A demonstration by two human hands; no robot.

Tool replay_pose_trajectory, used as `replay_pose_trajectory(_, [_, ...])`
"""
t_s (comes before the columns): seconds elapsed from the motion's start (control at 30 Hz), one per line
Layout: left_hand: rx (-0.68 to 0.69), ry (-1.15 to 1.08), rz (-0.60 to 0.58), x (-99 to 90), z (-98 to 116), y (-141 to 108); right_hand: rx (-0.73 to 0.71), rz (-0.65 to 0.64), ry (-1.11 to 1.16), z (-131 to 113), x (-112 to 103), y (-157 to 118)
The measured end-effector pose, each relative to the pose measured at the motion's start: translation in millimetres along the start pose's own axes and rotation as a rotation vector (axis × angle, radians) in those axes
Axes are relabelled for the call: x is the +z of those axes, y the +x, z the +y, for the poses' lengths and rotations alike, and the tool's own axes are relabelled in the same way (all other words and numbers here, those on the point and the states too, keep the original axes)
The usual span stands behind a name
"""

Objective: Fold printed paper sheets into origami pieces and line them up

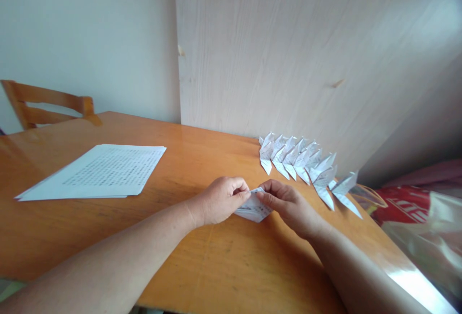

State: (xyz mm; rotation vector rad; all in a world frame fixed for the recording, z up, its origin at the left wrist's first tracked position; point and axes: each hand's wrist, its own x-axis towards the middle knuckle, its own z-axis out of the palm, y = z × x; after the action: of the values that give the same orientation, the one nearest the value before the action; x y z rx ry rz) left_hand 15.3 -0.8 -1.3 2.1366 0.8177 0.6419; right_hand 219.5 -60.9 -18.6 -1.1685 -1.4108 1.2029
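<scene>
Left hand (pixel 224 201) and right hand (pixel 290 204), fingers (pixel 267 199) pinching folded printed paper (pixel 253 211), pointed paper figures (pixel 300 155), glossy wooden table (pixel 224 266)

One table (pixel 216 266). Over it, two hands, one left hand (pixel 222 201) and one right hand (pixel 290 206), with one folded paper (pixel 254 209) between them. On its left, one stack (pixel 119 169) of sheets, too overlapped to count. On its right, at least six paper shapes (pixel 324 178), crowded past exact counting. Beyond its left end, one chair (pixel 54 97); beyond its right edge, at least one bag (pixel 404 203).
</scene>
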Motion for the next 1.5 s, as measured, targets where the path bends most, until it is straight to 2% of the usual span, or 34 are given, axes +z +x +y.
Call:
replay_pose_trajectory(0.17, [0.013,-0.019,-0.002,0.4,1,-1,-0.001,0.038,0.013,0,2,-2])
replay_pose_trajectory(0.47, [-0.026,-0.096,0.031,-5.2,-3,2,0.011,0.230,0.062,-6,-10,2])
replay_pose_trajectory(0.6, [-0.071,-0.260,0.040,-6.3,-2,3,0.001,0.265,0.137,-5,-16,4])
replay_pose_trajectory(0.73, [-0.059,-0.463,0.035,-7.7,0,4,0.023,0.320,0.213,-4,-19,6])
replay_pose_trajectory(0.83, [-0.043,-0.499,0.013,-7.7,-3,4,0.028,0.354,0.235,-5,-18,7])
replay_pose_trajectory(1.1, [-0.085,-0.475,0.091,-4.8,-7,6,0.015,0.337,0.227,-4,-16,7])
replay_pose_trajectory(1.5, [-0.063,-0.595,0.180,-6.9,-2,6,0.026,0.313,0.262,-2,-17,7])
